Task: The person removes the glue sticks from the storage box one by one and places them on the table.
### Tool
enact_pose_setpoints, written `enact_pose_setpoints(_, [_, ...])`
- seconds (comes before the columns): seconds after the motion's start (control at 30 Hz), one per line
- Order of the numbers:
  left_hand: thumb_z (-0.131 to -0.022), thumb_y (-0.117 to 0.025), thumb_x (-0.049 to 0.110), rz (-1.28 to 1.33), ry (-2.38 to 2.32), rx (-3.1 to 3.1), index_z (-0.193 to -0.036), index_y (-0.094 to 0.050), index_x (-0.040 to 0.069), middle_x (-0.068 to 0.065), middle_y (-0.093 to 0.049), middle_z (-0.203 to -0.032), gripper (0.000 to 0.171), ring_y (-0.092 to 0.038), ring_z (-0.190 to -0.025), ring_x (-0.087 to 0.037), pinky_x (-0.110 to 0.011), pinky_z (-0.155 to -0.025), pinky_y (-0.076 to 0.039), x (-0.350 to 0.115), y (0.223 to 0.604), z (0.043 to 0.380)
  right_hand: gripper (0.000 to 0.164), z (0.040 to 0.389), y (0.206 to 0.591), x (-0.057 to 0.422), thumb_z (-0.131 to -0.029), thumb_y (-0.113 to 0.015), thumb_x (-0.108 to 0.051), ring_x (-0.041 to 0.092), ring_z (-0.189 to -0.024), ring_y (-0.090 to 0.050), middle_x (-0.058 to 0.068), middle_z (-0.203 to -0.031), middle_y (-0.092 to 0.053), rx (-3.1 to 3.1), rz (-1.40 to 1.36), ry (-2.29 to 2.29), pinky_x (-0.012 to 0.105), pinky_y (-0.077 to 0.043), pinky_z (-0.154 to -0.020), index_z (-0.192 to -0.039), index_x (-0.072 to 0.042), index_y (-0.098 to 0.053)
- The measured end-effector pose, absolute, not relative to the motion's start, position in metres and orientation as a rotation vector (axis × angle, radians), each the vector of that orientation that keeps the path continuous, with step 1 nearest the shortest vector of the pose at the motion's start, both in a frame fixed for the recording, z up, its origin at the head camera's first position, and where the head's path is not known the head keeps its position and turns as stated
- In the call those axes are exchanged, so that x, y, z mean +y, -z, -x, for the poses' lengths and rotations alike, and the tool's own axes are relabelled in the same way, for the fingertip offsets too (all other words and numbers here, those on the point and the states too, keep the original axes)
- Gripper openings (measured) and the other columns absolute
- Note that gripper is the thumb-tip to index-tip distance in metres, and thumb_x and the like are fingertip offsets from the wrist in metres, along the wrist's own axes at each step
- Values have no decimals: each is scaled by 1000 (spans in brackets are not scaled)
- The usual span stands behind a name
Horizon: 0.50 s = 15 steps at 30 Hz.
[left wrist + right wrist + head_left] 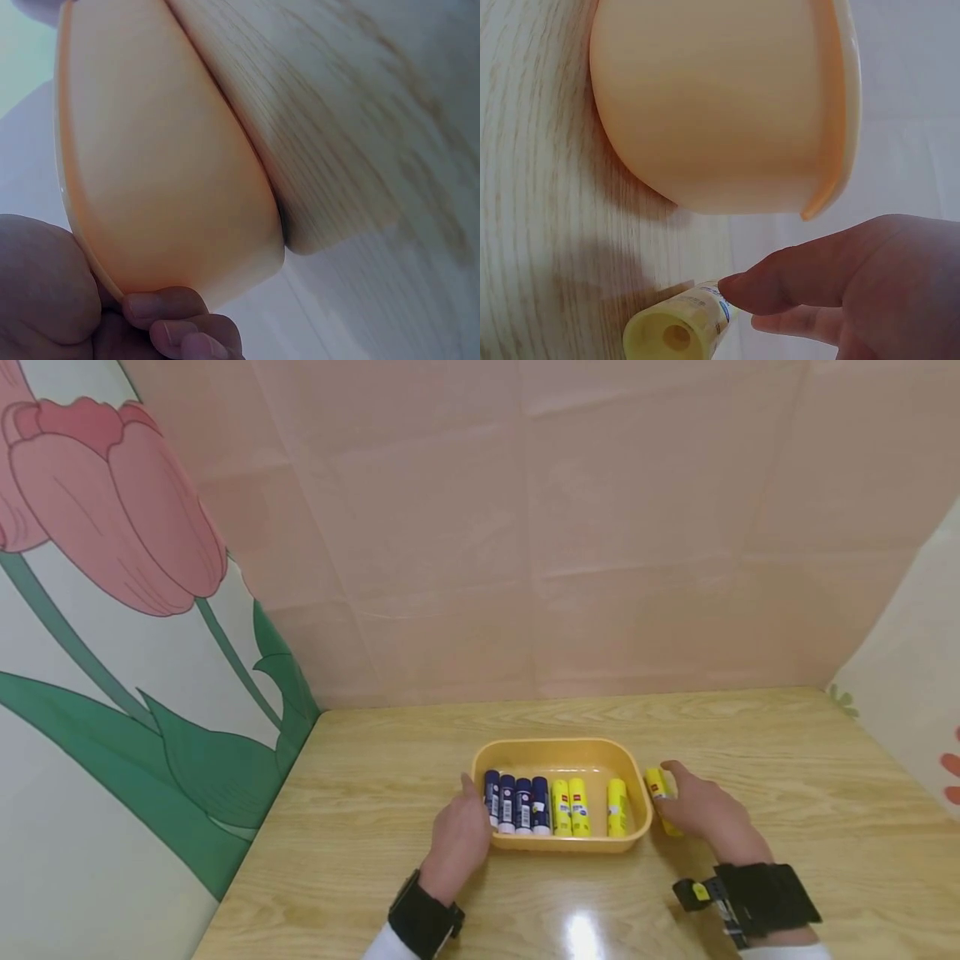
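Observation:
A yellow-orange plastic basket [555, 844] sits on the wooden table. Its left end is gripped at the rim by my left hand [459, 837], the thumb over the edge and the fingers curled against the outer wall [172, 165]. Inside, several dark blue glue sticks [523, 806] lie side by side at the left. Two yellow glue sticks [579, 808] are beside them, and a third yellow one [617, 807] lies apart toward the right. Outside the right end, my right hand [708, 810] pinches another yellow glue stick [694, 326] between thumb and fingers, close over the table.
Bare wood tabletop [360, 843] extends around the basket. Behind it rises a pinkish backdrop [525, 568]. A panel with a printed tulip [150, 510] stands at the left, and a pale panel [915, 677] at the right.

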<state>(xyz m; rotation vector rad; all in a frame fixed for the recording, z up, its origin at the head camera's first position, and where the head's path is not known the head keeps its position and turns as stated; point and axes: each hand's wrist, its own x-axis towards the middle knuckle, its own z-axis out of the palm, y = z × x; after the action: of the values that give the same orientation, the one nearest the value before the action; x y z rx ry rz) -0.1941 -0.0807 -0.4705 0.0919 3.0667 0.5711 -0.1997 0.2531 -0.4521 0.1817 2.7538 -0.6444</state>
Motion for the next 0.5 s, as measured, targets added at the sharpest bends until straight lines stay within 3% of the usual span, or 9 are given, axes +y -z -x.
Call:
enact_pose_setpoints(0.43, [-102,-50,12,-97,-528,3071,-151,-30,-10,-9,-57,-75,57,-51,-61,-16,-30,-55,-47,-81,471,195,74,198,448,255,-97,-57,-35,40,-91,-55,43,-131,-46,2757,-197,646,61,-50,-79,-151,5,-25])
enact_pose_setpoints(0.5, [-103,-49,12,-96,-537,3067,-152,-30,-9,-9,-56,-75,57,-51,-60,-16,-29,-55,-47,-81,471,195,74,198,447,256,-96,-57,-34,38,-89,-55,41,-127,-49,2772,-204,644,56,-51,-75,-150,5,-26])
